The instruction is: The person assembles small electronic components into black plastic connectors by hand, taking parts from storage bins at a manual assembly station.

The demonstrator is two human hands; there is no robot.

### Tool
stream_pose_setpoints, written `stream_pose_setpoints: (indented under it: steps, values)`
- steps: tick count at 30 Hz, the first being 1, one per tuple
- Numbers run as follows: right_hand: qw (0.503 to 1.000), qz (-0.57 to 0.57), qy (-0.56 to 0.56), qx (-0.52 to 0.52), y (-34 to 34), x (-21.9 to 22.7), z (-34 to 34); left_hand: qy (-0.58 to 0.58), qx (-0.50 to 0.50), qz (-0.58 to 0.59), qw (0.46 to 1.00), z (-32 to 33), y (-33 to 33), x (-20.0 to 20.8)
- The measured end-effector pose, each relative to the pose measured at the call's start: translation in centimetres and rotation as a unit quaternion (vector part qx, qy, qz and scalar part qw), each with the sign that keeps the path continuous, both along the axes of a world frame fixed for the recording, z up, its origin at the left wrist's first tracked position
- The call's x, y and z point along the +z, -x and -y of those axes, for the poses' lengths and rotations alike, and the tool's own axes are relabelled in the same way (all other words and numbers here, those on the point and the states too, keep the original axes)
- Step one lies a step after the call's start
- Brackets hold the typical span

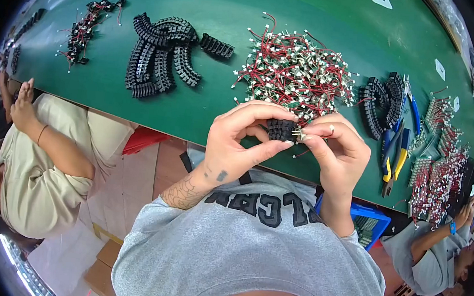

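Observation:
Near the table's front edge, my left hand [244, 134] pinches a small black segmented plastic piece [280, 130] between thumb and fingers. Close against its right end, my right hand [337, 149] grips a small pale connector [300, 134] with thin wires between thumb and forefinger. Whether the connector sits in the black piece or only touches it, I cannot tell. Just beyond both hands lies a large heap of small white connectors with red and black wires [296, 68].
Curved black segmented strips [163, 55] lie left of the heap, with more strips [381, 105] at right. Beside those are blue-handled pliers [412, 108] and yellow-and-blue pliers [400, 158]. Wired boards [437, 173] pile up at far right. A blue crate [375, 218] stands below the edge. People sit on both sides.

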State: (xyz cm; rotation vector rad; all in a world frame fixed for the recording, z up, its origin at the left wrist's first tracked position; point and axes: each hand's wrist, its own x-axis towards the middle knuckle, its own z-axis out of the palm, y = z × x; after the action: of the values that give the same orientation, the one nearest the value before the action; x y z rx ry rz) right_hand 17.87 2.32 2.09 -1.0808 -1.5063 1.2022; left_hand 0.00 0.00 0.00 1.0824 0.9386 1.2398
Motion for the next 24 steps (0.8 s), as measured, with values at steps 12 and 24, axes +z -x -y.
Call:
stream_pose_setpoints:
  steps: [12,24]
  values:
    - [0.995,0.072,-0.067,-0.015,0.4,0.0,-0.1,-0.074,0.001,-0.161,0.984,-0.2,-0.1,1.0]
    - [0.926,-0.302,0.205,-0.091,0.2,-0.8,0.8,0.084,0.019,0.022,0.996,0.2,-1.7,2.1]
